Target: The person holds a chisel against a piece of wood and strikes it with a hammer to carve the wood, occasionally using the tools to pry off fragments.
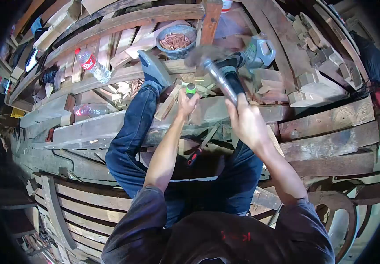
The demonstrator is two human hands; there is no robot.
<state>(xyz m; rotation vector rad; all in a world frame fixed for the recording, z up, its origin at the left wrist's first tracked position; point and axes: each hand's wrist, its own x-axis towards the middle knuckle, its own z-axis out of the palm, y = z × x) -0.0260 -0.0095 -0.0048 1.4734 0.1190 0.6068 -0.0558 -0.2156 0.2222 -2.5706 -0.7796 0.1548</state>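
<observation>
Gripping the hammer (218, 72) in your right hand (246, 121), you have its blurred head raised up and to the left of that fist, with the handle running diagonally from the fist toward the top left. Your left hand (187, 103) is closed around a green-capped chisel (191, 90), which stands roughly upright on the wooden beam (110, 125) between your 2 knees. The chisel cap sits just left of and below the hammer head, near but apart from it. Both forearms reach forward, the left nearly straight, the right angled inward. A bowl of pegs (176, 42) rests beyond, and 1 plastic bottle (94, 65) lies off to the left
</observation>
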